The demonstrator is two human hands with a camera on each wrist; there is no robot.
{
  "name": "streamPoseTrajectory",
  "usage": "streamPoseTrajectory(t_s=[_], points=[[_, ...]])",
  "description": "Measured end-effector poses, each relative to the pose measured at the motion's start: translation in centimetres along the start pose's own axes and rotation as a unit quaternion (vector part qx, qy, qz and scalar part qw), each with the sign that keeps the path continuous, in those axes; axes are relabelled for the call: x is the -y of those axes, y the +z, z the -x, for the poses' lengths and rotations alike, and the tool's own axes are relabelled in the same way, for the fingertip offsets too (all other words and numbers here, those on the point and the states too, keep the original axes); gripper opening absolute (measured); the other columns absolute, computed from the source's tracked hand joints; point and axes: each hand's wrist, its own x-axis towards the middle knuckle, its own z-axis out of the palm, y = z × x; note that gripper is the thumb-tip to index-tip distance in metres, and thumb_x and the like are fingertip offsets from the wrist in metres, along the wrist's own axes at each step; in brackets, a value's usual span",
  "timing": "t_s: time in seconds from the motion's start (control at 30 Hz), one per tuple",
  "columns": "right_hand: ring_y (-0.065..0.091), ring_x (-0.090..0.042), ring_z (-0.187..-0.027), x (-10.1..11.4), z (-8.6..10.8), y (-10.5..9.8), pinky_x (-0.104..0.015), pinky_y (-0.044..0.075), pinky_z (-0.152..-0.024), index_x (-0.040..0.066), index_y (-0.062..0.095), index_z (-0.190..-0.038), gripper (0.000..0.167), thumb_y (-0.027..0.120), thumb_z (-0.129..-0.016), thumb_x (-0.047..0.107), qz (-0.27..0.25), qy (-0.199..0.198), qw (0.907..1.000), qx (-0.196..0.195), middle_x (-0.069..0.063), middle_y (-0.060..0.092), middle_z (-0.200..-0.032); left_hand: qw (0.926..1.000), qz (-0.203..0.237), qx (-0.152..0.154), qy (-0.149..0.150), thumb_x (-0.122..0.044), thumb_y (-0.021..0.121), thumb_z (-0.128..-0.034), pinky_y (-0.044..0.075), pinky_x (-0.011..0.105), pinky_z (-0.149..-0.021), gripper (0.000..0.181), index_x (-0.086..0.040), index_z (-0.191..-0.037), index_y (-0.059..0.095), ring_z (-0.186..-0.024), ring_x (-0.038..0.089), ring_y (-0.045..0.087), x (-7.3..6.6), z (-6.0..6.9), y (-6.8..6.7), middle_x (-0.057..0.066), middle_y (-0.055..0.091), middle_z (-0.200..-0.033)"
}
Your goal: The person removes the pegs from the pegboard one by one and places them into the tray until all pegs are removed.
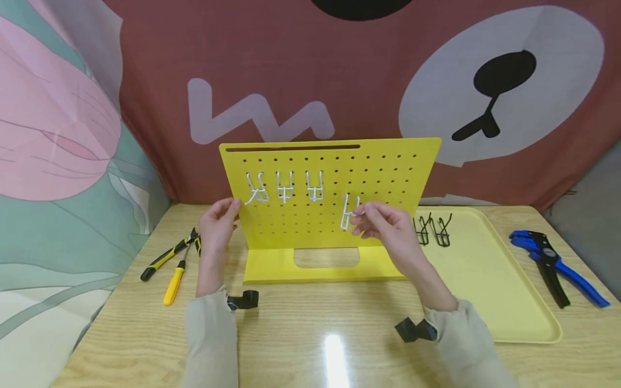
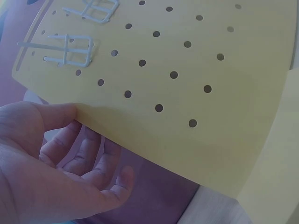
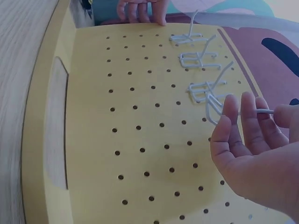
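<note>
A yellow pegboard (image 1: 310, 238) stands upright on its own base. On its left edge rests my left hand (image 1: 216, 223), thumb at the front and fingers behind, gripping the rim (image 2: 140, 151). My right hand (image 1: 388, 226) pinches a white wire hook (image 3: 211, 108) by its prong between thumb and fingers. That hook is in front of the board's right-hand part; whether it touches the board I cannot tell. Three more white hooks, a left one (image 1: 259, 194), a middle one (image 1: 284, 188) and a right one (image 1: 315, 188), hang in a row on the upper left.
To the right, a pale yellow tray (image 1: 485, 285) holds black wire hooks (image 1: 442, 237). Beyond it lies a blue-and-black wire stripper (image 1: 548, 256). Yellow-and-black cutting pliers (image 1: 167, 260) and a yellow-handled screwdriver (image 1: 174, 284) lie left on the wooden table (image 1: 291, 334). A printed cloth (image 1: 359, 81) hangs behind.
</note>
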Motion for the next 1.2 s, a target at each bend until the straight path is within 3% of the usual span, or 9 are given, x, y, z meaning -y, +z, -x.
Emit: streamPoseTrajectory(t_s=[0.67, 0.87, 1.2], points=[[0.067, -0.014, -0.077, -2.8, 2.5, -4.9, -0.026, 0.054, -0.068, -0.013, 0.058, -0.103, 0.037, 0.049, -0.102, 0.024, 0.055, 0.040, 0.9977, 0.001, -0.004, 0.069, -0.086, 1.0000, 0.002, 0.002, 0.006, -0.033, 0.060, -0.0951, 0.043, 0.039, -0.091, 0.037, -0.007, -0.121, 0.062, -0.093, 0.011, 0.057, 0.1, -0.1, 0.0, -0.002, 0.060, -0.107], [0.067, -0.014, -0.078, -3.0, 3.3, -7.0, -0.025, 0.054, -0.067, -0.010, 0.059, -0.102, 0.035, 0.049, -0.102, 0.023, 0.072, 0.048, 0.9962, -0.001, -0.004, 0.069, -0.085, 0.9999, -0.001, 0.000, 0.011, -0.033, 0.060, -0.0950, 0.044, 0.039, -0.091, 0.038, -0.006, -0.121, 0.062, -0.092, 0.012, 0.057, 0.2, -0.2, 0.0, -0.001, 0.060, -0.107], [0.067, -0.011, -0.078, -1.9, 3.8, -11.4, -0.022, 0.053, -0.068, -0.001, 0.065, -0.101, 0.025, 0.048, -0.102, 0.018, 0.043, 0.021, 0.9986, -0.021, -0.002, 0.069, -0.085, 0.9999, 0.000, 0.000, 0.013, -0.033, 0.060, -0.0955, 0.044, 0.040, -0.091, 0.038, -0.005, -0.122, 0.062, -0.093, 0.013, 0.057, 0.3, -0.1, 0.0, 0.001, 0.060, -0.109]])
